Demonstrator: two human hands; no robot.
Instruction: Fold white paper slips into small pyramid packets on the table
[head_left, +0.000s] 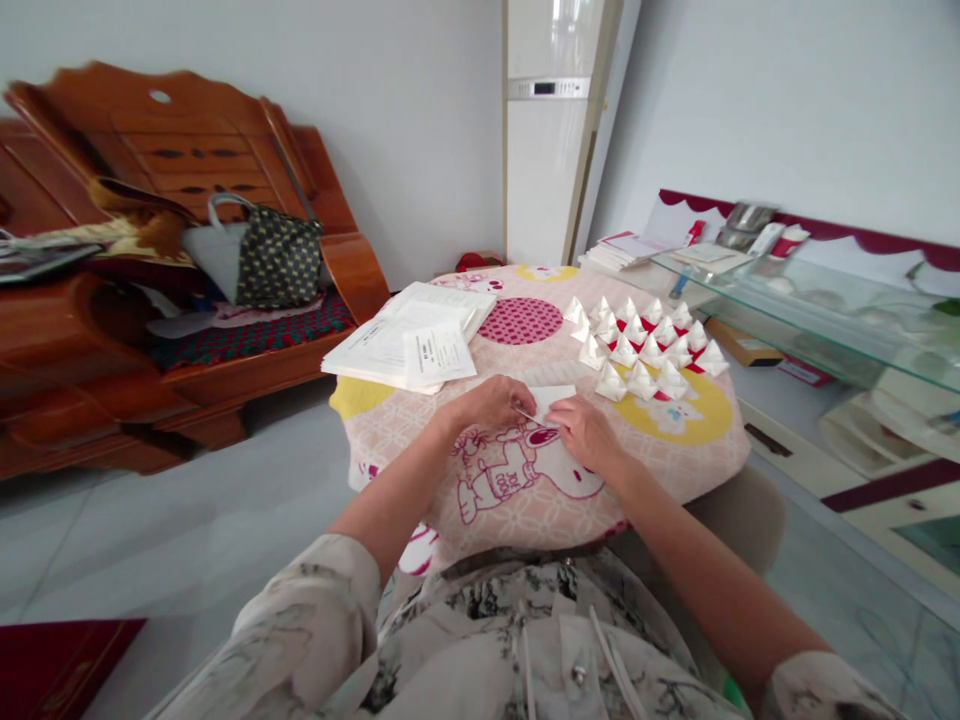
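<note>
The white paper (555,395) is at the middle of the table, on the near part, btw. the two hands. It lies just to the R of the L hand (496,402) and to the L of the R hand (589,430), w/ its far edge showing beyond the fingers. The L hand has its fingertips closed together on the near L edge of this paper, approx. as in a pinch. The R hand touches the R part from above, fingers bent; whether they pinch it or only press it, I cannot tell.

Under the paper is the tablecloth (675,475), pink w/ cartoon figures, incl. a rabbit drawn in dark pink lines close to both hands. To the R and farther away, near the R hand but apart from it, the folded paper pieces (641,381) stand in rows, white, each w/ a pointed top; some red shows btw. them. To the L, beyond the L hand, there is the pile of sheets (367,340), w/ a small printed slip (439,352) on top.

Farther L is a wooden bench (202,160) w/ a dark patterned bag (279,258); on the R side, a glass shelf (817,318).
</note>
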